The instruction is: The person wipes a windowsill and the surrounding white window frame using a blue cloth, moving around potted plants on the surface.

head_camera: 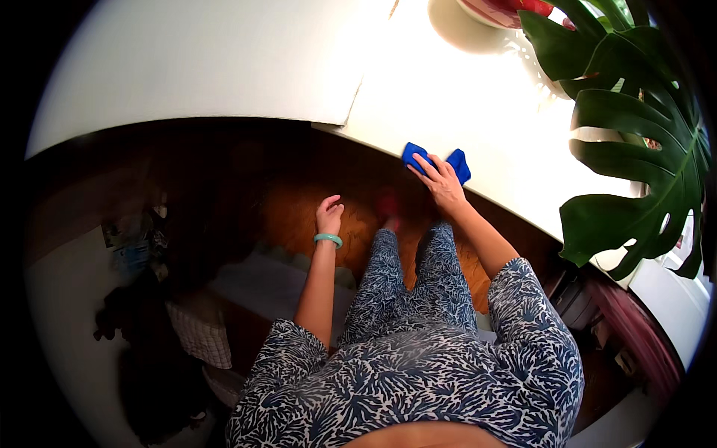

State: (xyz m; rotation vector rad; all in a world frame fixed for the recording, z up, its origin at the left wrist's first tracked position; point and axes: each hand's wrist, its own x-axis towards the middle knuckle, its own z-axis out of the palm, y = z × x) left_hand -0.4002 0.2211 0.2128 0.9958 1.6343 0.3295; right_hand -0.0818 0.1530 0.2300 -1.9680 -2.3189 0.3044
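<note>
My right hand (443,182) rests on a blue cloth (415,157) at the near edge of a white tabletop (448,101). The cloth lies under my fingers, and its ends stick out on both sides of them. Whether my fingers grip it or only press on it is hard to see. My left hand (329,214) hangs in the air over the wooden floor, away from the table, with its fingers loosely curled and nothing visible in it. A pale green bangle (328,240) sits on the left wrist.
Large monstera leaves (610,224) hang over the right side of the tabletop. A bowl (493,14) holding red things stands at the far edge of view. A second white surface (224,67) adjoins at the left. A quilted cloth item (201,333) is at the lower left.
</note>
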